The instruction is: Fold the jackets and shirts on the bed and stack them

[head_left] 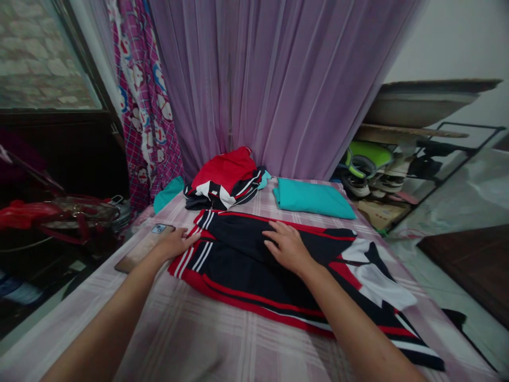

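A dark jacket with red, white and striped trim lies spread flat across the plaid sheet, its striped hem to the left and its white panel to the right. My right hand rests on the dark cloth with fingers stretched out. At the striped hem, my left hand lies on the edge, fingers extended; part of it is turned from view. Beside the left wrist is a phone, face down with its camera showing, partly covered by the forearm.
Behind the jacket sit a crumpled red, white and black garment and a folded turquoise cloth. Purple curtains hang at the back. A shoe rack stands right of the plaid-sheeted bed; a red bicycle stands left.
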A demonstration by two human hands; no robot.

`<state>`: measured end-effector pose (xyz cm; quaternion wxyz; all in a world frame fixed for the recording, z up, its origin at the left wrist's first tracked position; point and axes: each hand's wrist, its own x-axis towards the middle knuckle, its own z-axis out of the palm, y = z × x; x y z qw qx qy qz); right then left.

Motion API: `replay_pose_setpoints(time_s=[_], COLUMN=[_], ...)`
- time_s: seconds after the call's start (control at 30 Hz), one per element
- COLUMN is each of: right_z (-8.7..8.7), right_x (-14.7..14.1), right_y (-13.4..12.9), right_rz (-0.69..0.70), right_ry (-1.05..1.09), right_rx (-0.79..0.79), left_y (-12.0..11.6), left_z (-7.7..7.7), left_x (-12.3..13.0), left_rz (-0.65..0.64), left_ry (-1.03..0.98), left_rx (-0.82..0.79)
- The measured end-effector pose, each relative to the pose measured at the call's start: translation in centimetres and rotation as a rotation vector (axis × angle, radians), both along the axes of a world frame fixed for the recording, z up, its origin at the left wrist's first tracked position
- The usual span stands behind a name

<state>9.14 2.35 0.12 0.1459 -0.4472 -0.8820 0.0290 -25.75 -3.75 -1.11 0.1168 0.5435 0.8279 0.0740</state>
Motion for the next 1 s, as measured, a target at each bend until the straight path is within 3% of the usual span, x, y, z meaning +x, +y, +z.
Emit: replay_pose_setpoints(time_s=[0.2, 0.4, 0.53, 0.67, 0.77, 1.0], right_z=[2.4, 3.0, 2.3, 1.4, 1.7, 5.9], right_x=[-8.0, -17.7, -21.5, -23.1, -23.0, -18.9], right_y=[4.9, 8.1, 9.4, 10.7, 11.4, 11.3], right_rz=[0.181, 0.241, 0.228, 0.271, 0.296, 0.413], right_ry=[-0.032, -0.159, -0.269, -0.34, -0.365, -0.295], right_rx=[0.0, -0.087, -0.21, -0.265, -0.282, -0.208], left_y=[-4.6, -5.3, -5.5, -5.7, -5.9, -6.8], left_z=[-0.9, -0.5, 0.5, 0.5, 0.5, 0.9], left_x=[2.0, 3.2, 3.6, 3.9, 4.1, 3.9], left_rz=[-0.029, 0.006, 0.067, 0.073, 0.074, 0.1], left_ry=[0.002, 0.025, -0.001, 0.0, 0.005, -0.036], left_rx=[-0.017, -0.054, -0.095, -0.083, -0.092, -0.152])
